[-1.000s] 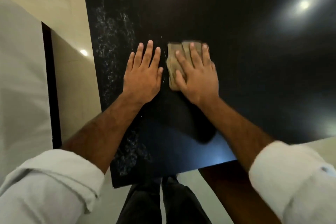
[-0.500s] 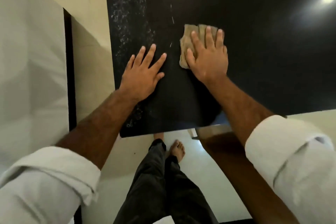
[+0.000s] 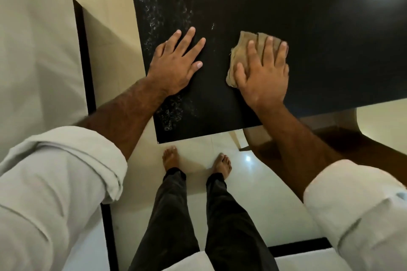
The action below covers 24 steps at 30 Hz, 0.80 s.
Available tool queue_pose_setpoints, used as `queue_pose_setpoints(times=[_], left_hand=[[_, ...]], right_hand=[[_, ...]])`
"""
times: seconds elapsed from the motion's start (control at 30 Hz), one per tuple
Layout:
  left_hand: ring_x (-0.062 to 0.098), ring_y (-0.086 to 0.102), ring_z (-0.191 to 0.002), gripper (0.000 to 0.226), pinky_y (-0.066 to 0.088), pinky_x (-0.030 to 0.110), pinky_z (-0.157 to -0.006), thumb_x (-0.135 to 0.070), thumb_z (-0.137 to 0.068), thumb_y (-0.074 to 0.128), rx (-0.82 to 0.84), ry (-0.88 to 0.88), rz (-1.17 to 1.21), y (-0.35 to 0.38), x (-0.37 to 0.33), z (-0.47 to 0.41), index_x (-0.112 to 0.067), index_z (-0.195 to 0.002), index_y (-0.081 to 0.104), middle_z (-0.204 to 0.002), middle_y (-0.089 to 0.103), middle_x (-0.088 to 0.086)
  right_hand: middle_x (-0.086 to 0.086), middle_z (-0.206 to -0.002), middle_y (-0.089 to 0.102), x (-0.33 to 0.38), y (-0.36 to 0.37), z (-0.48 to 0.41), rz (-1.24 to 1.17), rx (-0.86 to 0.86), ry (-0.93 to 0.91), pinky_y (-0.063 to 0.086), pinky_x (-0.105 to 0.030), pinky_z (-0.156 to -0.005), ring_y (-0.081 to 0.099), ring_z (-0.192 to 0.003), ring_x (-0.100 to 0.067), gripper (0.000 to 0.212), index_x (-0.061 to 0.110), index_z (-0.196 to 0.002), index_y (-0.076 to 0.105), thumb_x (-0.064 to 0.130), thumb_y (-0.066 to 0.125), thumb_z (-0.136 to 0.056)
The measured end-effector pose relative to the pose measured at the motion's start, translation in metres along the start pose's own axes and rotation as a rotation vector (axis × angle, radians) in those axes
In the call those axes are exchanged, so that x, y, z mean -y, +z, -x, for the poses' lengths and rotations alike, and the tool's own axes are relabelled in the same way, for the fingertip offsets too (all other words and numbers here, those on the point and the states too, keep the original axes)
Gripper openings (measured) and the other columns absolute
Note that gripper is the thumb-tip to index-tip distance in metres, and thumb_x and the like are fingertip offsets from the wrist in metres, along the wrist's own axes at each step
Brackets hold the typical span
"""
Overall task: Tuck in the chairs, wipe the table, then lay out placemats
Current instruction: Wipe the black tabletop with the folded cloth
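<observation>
A glossy black table (image 3: pixel 319 35) fills the upper part of the head view, its near left corner just above my bare feet. My right hand (image 3: pixel 263 70) lies flat with straight fingers on a folded tan cloth (image 3: pixel 240 50), pressing it against the tabletop near the front edge. My left hand (image 3: pixel 177 65) rests flat and spread on the bare table to the left of the cloth. Whitish streaks and speckles (image 3: pixel 158 6) run along the table's left side. No placemats are in view.
A brown wooden chair (image 3: pixel 330 145) sits partly under the table's front edge at the right, behind my right forearm. Cream tiled floor (image 3: pixel 259 185) with a dark strip (image 3: pixel 84 55) lies at the left. A pale wall or panel (image 3: pixel 33 61) stands close on the left.
The view has tilted down, so the table's front edge and my feet now show. My right hand with the cloth has slid toward the front edge. My left hand stays flat on the table.
</observation>
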<state>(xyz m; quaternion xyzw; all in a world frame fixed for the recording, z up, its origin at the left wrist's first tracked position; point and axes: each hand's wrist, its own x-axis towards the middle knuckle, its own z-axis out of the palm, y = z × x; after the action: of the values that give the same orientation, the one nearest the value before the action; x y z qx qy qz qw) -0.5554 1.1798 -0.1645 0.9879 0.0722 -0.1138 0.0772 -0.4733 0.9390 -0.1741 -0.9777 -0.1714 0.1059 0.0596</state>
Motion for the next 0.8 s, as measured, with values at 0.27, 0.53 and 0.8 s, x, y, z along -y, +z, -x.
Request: queue_pose_setpoints(times=[0.27,0.53,0.8], left_hand=[[0.031,0.003,-0.171,0.061,0.018,0.061,-0.131,-0.053,-0.117,0.027,0.07,0.017,0.098,-0.01,0.006,0.001,-0.04,-0.175,0.013,-0.186,-0.001,-0.005],[0.032,0.0,-0.172,0.081,0.006,0.053,-0.138,-0.063,-0.113,0.025,-0.007,0.217,0.162,-0.005,-0.067,0.063,-0.013,-0.176,0.012,-0.185,-0.001,0.013],[0.034,0.007,-0.171,0.072,0.015,0.055,-0.136,-0.059,-0.117,0.029,-0.025,0.256,0.072,0.044,-0.062,0.115,-0.019,-0.176,0.023,-0.185,0.012,0.014]], right_hand=[[-0.008,-0.185,-0.001,0.071,0.031,0.14,-0.08,0.051,-0.027,0.026,-0.06,-0.129,-0.01,-0.169,-0.039,0.071,0.031,-0.176,0.017,0.062,0.029,-0.113],[-0.005,-0.18,0.029,0.005,-0.022,0.059,-0.374,-0.181,0.222,0.018,-0.045,-0.137,0.02,-0.168,-0.025,0.053,0.023,-0.17,0.037,0.025,0.04,-0.117],[-0.006,-0.176,0.038,-0.01,0.006,0.026,-0.19,-0.202,0.164,0.026,-0.043,-0.133,0.022,-0.168,-0.025,0.055,0.019,-0.163,0.05,0.042,0.04,-0.114]])
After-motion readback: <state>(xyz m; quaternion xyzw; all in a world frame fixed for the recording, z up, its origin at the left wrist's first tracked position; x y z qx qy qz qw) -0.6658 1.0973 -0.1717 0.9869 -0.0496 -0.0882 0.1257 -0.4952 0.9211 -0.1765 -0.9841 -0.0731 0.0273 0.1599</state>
